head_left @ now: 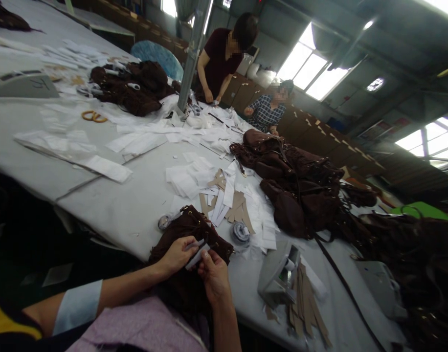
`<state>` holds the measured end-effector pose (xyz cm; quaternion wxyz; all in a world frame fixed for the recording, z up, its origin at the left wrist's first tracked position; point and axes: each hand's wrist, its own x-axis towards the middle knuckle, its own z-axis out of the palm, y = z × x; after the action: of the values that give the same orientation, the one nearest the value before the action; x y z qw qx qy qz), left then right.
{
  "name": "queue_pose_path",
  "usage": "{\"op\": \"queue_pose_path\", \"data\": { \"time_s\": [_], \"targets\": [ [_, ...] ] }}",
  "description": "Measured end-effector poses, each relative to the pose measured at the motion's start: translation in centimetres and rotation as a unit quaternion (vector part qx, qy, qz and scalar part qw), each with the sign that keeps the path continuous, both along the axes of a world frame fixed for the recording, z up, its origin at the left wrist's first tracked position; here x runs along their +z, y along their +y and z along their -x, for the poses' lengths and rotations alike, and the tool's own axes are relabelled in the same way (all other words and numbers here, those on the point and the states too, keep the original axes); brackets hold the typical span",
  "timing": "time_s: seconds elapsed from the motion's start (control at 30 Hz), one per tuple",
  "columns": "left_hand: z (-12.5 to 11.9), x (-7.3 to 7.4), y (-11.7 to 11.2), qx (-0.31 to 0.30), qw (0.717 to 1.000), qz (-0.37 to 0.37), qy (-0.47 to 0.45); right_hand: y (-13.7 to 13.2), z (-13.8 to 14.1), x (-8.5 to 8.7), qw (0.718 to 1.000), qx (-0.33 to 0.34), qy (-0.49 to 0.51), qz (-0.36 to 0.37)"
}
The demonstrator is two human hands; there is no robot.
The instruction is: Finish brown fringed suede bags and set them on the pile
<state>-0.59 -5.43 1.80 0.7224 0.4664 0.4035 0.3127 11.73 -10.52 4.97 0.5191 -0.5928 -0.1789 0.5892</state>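
A dark brown bag (183, 227) with small metal eyelets lies at the table edge in front of me. Above it, my left hand (179, 253) pinches a pale grey strip (197, 255) that looks like paper or tape. The fingers of my right hand (213, 274) are closed on the near end of the same pale material. Whether it is one folded strip or two pieces I cannot tell. Just right of the bag sits a roll of grey tape (240, 233). Another small roll (164, 222) rests at the bag's left side.
A grey tape dispenser (279, 274) stands to the right, beside brown card strips (306, 303). White paper strips (187, 176) litter the middle. Brown bags (293, 181) are piled at right. A metal post (193, 54) rises from the table; two people (224, 58) work behind it.
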Motion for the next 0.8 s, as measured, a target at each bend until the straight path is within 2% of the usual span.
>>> {"op": "queue_pose_path", "data": {
  "time_s": [0.1, 0.2, 0.33, 0.47, 0.6, 0.8],
  "targets": [
    [0.2, 0.3, -0.1, 0.018, 0.998, -0.06, 0.032, 0.4, 0.1, 0.1, 0.999, 0.015, -0.034, -0.003],
    [0.7, 1.3, -0.2, 0.03, 0.992, -0.112, 0.045, 0.7, 0.2, -0.1, 0.998, -0.005, -0.061, -0.006],
    [1.3, 2.3, -0.9, 0.021, 0.991, -0.125, 0.042, 0.9, 0.8, -0.6, 0.996, -0.027, -0.083, -0.014],
    [1.2, 1.9, -1.9, 0.055, 0.991, -0.104, 0.059, 0.9, 1.4, -0.8, 0.996, -0.053, -0.066, -0.017],
    [1.0, 1.5, -2.3, 0.071, 0.979, -0.172, 0.079, 1.0, 1.4, -0.6, 0.998, -0.058, -0.033, -0.01],
    [1.7, 1.4, -2.2, 0.04, 0.967, -0.244, 0.067, 0.9, 0.6, 0.6, 0.999, -0.05, 0.015, 0.01]
  ]
}}
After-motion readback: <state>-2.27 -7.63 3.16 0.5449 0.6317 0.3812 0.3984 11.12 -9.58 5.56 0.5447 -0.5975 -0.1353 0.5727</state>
